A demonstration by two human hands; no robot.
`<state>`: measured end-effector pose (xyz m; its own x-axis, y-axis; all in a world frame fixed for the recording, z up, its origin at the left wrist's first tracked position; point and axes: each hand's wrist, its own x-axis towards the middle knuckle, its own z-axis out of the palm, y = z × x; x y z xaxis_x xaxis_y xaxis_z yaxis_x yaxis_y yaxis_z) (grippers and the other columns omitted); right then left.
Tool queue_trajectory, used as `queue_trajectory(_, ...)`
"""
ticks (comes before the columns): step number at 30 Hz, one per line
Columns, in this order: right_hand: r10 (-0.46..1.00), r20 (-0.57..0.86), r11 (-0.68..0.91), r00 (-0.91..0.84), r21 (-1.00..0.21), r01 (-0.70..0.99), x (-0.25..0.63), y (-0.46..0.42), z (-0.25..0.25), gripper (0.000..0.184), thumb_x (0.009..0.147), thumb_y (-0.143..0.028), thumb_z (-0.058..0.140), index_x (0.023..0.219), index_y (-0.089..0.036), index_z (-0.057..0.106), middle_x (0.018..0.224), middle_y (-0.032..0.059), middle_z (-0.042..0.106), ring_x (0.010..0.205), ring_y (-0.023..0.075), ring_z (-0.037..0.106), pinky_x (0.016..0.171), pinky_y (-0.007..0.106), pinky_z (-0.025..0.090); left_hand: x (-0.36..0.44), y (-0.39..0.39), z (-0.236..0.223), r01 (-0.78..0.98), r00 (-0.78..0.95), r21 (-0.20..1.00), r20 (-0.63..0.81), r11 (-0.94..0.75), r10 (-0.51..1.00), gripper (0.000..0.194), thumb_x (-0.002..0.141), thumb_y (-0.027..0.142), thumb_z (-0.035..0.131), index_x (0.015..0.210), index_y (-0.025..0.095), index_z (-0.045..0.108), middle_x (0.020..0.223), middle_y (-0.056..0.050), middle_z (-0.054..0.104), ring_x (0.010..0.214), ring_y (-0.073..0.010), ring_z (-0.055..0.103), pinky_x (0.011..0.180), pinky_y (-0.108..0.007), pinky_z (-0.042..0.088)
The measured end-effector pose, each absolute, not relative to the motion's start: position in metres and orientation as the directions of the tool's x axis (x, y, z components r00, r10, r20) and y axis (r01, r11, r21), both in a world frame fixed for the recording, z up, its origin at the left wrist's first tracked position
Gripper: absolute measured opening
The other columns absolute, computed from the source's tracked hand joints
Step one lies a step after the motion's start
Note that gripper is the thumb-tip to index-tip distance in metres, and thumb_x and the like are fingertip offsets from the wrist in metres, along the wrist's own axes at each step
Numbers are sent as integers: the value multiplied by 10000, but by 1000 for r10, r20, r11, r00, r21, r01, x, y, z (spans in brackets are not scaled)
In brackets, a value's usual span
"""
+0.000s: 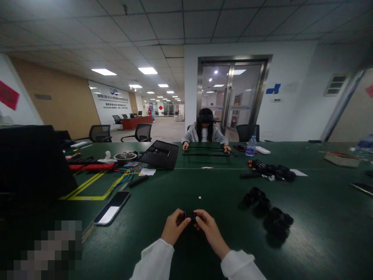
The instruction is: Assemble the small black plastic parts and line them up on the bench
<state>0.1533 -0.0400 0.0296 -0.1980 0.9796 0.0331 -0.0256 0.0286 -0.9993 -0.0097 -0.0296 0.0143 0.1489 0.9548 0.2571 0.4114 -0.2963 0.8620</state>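
Between my two hands is a small black part (190, 216), held just above the green table near its front. My left hand (175, 227) pinches its left side with thumb and fingers. On the other side, my right hand (210, 230) grips the right end in the same way. The part is too small and dark for me to name its kind. A tiny pale piece (199, 197) lies on the table just beyond my hands. Several loose black round parts (279, 223) are grouped to the right.
Across the green table (175, 186) a person (205, 130) holds a black rectangular frame (208, 154). To the left are a phone (112, 209), coloured wires (122, 179), a metal bowl (125, 156) and a black panel (159, 154). A water bottle (251, 146) stands at the back right.
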Motion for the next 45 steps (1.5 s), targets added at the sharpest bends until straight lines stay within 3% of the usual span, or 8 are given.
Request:
queue_trajectory(8,970,74,71,-231,-997,-23,151,-39,27,256,687,-359,551,890,-203,557,831,26,569,707,172,560,621,302,446,-7,-32,18,316,109,853,402,-415,909,205,742,347,513,858,184,558,862,-45,526,745,-174,538,619,-272,463)
queue_trajectory(13,972,64,66,-227,-998,5,150,-41,31,236,674,-351,558,863,-211,564,813,16,576,711,173,559,631,307,451,-10,-28,12,249,138,905,319,-345,938,240,741,391,499,828,178,567,898,-46,488,597,-117,512,465,-211,452)
queue_trajectory(20,979,88,85,-183,-996,-26,152,-39,25,246,696,-343,533,904,-213,556,875,31,564,757,188,557,629,307,457,-12,-25,8,247,200,889,343,-386,918,332,686,345,588,978,187,558,961,-63,478,668,-132,524,539,-233,455)
queue_trajectory(25,971,97,99,-220,-995,-2,153,-39,25,235,706,-288,521,932,-232,550,932,29,552,811,193,545,653,311,458,-10,-25,5,236,160,929,254,-287,954,327,719,371,547,979,177,508,797,-19,528,562,-110,522,466,-206,433)
queue_trajectory(30,971,95,101,-219,-995,16,153,-42,30,237,679,-276,540,912,-237,565,908,20,564,828,201,537,658,315,455,-9,-26,5,311,187,910,226,-275,956,236,780,394,447,861,181,509,556,55,479,406,-80,473,417,-189,384)
queue_trajectory(38,973,115,118,-201,-993,7,155,-40,28,251,697,-312,532,936,-242,557,974,35,560,891,220,528,676,322,451,-10,-31,11,357,245,864,281,-355,928,372,670,363,598,973,198,459,803,-7,574,661,-139,552,572,-222,424)
queue_trajectory(45,970,115,122,-215,-992,21,156,-41,26,245,710,-279,523,952,-262,552,1025,14,547,950,212,509,748,334,445,-8,-30,13,408,226,850,259,-333,939,265,756,421,469,765,162,529,603,24,522,533,-117,510,515,-212,386)
